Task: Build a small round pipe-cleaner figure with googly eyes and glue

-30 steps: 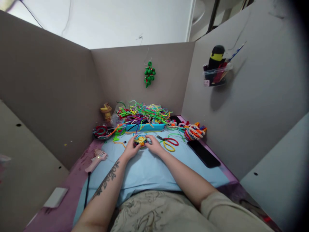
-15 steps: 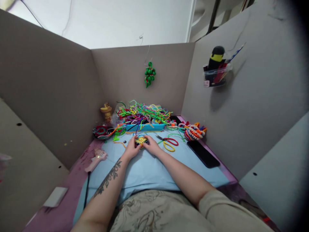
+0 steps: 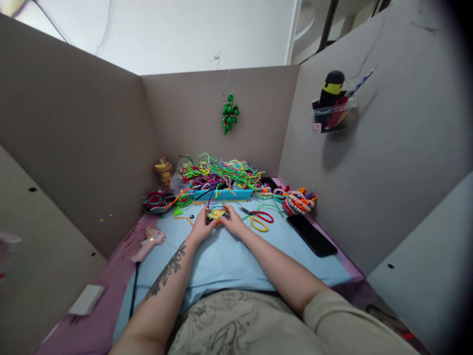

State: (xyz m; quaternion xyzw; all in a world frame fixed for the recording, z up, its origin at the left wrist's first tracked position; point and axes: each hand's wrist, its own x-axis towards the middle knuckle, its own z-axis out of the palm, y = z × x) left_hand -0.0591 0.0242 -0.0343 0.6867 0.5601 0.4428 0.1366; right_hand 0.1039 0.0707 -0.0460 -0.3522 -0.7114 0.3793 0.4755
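Between my two hands sits a small round pipe-cleaner piece [image 3: 216, 215], mostly yellow with darker and coloured parts, low over the light blue cloth. My left hand [image 3: 201, 225] grips its left side, thumb at the near edge. On the opposite side my right hand [image 3: 233, 221] holds it with fingers curved round the rim. Parts of the piece are hidden behind the fingers. Just right of my right hand lie scissors [image 3: 256, 218] with one red and one yellow handle loop, blades apart. An orange pipe cleaner [image 3: 184, 219] and a small dark bead-like dot [image 3: 191, 217] lie to the left.
Behind my hands stands a blue tray [image 3: 221, 195] heaped with coloured pipe cleaners. A pink glue gun [image 3: 149, 245] with a black cord lies left. At right are a black phone [image 3: 311, 235] and a coloured bundle [image 3: 298, 201]. Grey panels [image 3: 218, 138] enclose the table.
Both hands stay in place on the round piece. The fingers of my right hand have shifted slightly and more of the yellow top shows. The view has moved very little.
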